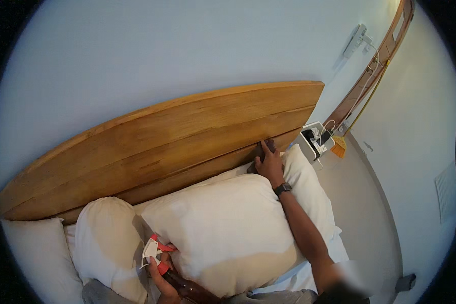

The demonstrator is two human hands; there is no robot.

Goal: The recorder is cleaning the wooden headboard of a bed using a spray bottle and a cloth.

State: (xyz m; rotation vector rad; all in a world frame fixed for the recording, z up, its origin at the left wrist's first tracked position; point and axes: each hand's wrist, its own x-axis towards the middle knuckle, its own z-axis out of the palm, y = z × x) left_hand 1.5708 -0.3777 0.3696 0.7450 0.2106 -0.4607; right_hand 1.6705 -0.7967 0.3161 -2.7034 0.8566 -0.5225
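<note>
My left hand [162,285] grips a dark brown spray bottle [192,287] with a red and white trigger head [152,252], low over the bed. At the far right of the wooden headboard [167,152], my right hand [269,165] presses a dark cloth [266,146] to the lowest board. Part of the cloth is hidden by the fingers. A large white pillow [228,224] lies between my two arms. Another white pillow [307,178] stands just right of my right wrist, which wears a dark watch.
Two more white pillows [108,243] [38,254] lie at the left. Beyond the headboard is a white bin-like container [313,150] with cables and dark items. A broom [339,146] leans by the door [359,85]. A power strip [355,41] hangs on the wall.
</note>
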